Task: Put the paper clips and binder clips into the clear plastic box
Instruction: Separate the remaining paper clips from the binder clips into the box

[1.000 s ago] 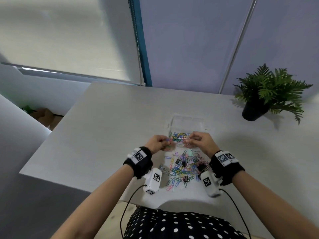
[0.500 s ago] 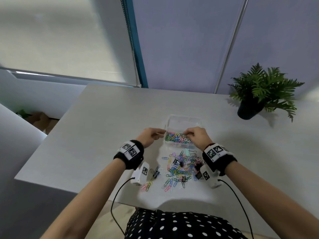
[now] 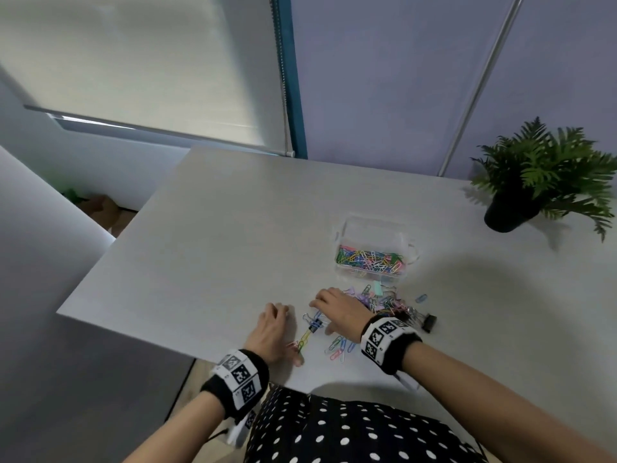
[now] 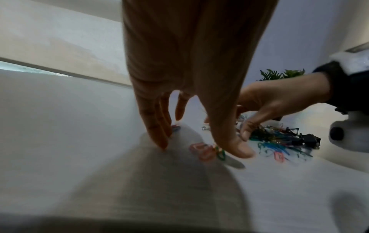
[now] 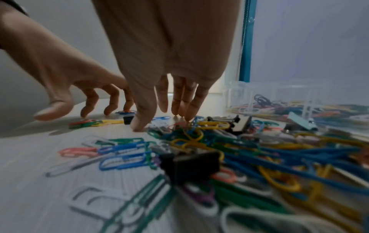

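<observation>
A clear plastic box [image 3: 373, 238] holds many coloured paper clips on the white table; it also shows in the right wrist view as the box [image 5: 279, 93]. A loose pile of paper clips [image 3: 380, 300] and black binder clips [image 3: 428, 321] lies in front of it. My left hand [image 3: 272, 332] hovers palm down at the pile's left edge, fingers spread, fingertips [image 4: 159, 140] touching the table near pink and green clips [image 4: 207, 151]. My right hand [image 3: 337, 310] reaches over the pile, fingers [image 5: 179, 108] extended down onto the clips [image 5: 187, 130]. Neither hand holds anything.
A potted fern [image 3: 534, 182] stands at the table's back right. The table's front edge [image 3: 187, 349] runs just under my left wrist. A window blind and a blue frame lie behind the table.
Both hands have pulled back from the box to the loose pile near the table's front edge. The camera view has shifted, so the box now sits further right.
</observation>
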The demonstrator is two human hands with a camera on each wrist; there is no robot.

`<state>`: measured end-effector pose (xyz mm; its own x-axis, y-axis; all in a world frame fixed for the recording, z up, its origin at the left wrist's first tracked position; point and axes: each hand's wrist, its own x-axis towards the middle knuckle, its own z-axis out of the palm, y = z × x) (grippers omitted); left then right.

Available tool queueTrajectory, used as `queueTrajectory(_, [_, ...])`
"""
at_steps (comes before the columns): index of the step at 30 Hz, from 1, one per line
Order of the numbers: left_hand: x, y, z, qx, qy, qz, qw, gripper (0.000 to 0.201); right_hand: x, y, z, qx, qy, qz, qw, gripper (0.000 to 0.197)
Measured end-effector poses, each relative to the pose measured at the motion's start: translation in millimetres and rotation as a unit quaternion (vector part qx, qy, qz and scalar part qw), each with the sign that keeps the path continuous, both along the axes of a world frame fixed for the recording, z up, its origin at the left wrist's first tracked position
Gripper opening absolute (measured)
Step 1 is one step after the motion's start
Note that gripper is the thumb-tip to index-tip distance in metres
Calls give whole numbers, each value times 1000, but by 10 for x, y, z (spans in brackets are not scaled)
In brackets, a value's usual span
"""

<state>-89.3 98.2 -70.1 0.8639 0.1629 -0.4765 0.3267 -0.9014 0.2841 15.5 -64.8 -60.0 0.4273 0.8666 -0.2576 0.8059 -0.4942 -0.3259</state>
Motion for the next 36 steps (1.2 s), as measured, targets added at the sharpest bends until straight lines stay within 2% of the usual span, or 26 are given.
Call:
queueTrajectory(1, [17,-45,10,-5,-7,15,1000,87,16,24,-14,9,0,-12,1000,53])
queueTrajectory(2, [49,-72,28,-7,-22,24,999,76,36,35,-17,17,2,-24,1000,43])
queueTrajectory(5, [134,-67,94,-13,-75,30,997,28,92,-6,-50,18,19,-53,998,20])
queueTrajectory(8, [181,-3,97,-6,-68,19,997,16,142,-81,-73,6,23,-66,998,15])
queueTrajectory(13, [272,-16,115,-3,-30,-10,999,16,194,-143,-27,1,30,-76,997,7])
queueTrajectory(17, [415,-42,190,-51,-41,9,998,12,270,-277,29,80,100,-156,979,19])
queueTrajectory(20, [587,-86,285,-144,-61,50,987,6,350,-451,108,179,189,-239,935,26])
queueTrajectory(22, [735,-118,352,-202,-66,64,975,12,403,-584,185,231,223,-284,904,25])
queueTrajectory(25, [985,-223,478,-337,-60,103,934,19,503,-759,276,297,276,-340,849,17])
queueTrajectory(27, [1172,-335,575,-386,-54,112,914,20,577,-843,337,329,309,-377,809,17])
queueTrajectory(28, [1250,-369,600,-395,-55,114,910,21,612,-845,363,334,321,-388,797,17])
queueTrajectory(30, [1448,-446,626,-396,-61,114,909,24,707,-868,401,332,306,-409,793,18])
queueTrajectory(36, [1906,-529,584,-309,-70,111,942,26,987,-838,444,295,240,-462,801,17])
